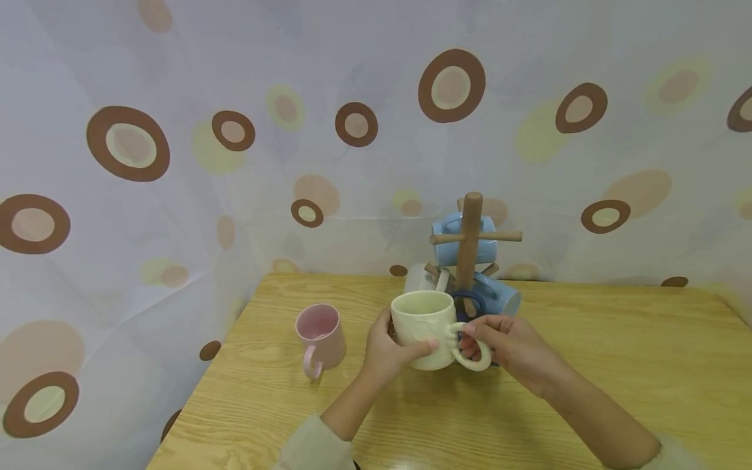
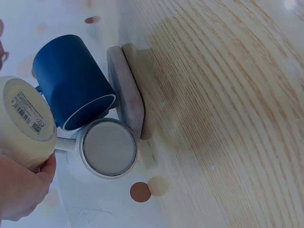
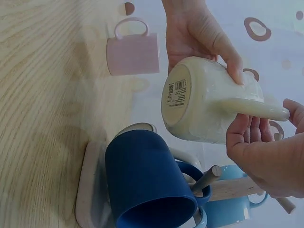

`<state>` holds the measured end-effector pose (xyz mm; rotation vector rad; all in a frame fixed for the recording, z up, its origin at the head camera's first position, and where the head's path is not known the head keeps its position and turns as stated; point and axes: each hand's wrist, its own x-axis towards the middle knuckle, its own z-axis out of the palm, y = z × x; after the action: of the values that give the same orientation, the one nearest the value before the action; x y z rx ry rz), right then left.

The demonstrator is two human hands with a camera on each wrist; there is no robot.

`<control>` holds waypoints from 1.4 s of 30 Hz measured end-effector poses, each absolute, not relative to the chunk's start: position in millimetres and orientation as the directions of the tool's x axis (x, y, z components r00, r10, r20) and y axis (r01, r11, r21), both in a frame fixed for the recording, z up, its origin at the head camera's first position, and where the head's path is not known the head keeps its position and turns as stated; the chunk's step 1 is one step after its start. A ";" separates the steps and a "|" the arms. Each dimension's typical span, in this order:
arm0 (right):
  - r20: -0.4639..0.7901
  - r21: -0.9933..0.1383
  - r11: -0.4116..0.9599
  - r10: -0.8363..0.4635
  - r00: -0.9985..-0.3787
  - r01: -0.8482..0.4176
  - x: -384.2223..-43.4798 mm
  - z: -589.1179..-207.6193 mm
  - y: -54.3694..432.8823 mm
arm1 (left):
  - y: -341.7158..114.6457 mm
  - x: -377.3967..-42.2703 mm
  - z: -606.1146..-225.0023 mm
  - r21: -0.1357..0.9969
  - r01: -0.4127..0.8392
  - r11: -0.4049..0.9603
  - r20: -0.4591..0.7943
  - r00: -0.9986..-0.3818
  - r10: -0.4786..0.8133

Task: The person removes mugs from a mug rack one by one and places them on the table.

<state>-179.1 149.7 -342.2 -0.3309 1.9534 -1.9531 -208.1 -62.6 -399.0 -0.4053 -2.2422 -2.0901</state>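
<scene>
Both hands hold a cream mug (image 1: 424, 333) up in front of a wooden mug tree (image 1: 468, 251). The left hand (image 1: 388, 349) grips its body, thumb across the near side. At the ring-shaped handle, the right hand (image 1: 508, 343) pinches with thumb and fingers. The right wrist view shows the mug's labelled base (image 3: 176, 93). A dark blue mug (image 3: 147, 175) hangs on the tree, mostly hidden behind the cream mug in the head view. A white mug (image 2: 108, 148) and two light blue mugs, an upper one (image 1: 464, 241) and a lower one (image 1: 502, 297), hang there too.
A pink mug (image 1: 322, 336) stands upright on the wooden table (image 1: 617, 365), left of the hands. The tree's upper peg (image 1: 508, 235) sticks out to the right. Behind the table hangs a patterned cloth (image 1: 364, 176).
</scene>
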 end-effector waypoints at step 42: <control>-0.222 -0.967 0.014 -0.542 -0.811 0.256 -152.1 -383.1 120.7 | -99.9 -201.7 -410.1 0.909 0.359 0.213 0.225 -0.851 0.474</control>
<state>-152.1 120.7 -383.1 -0.2931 1.7400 -1.8530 -201.7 -99.9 -410.1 -0.8706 -2.5241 -1.8419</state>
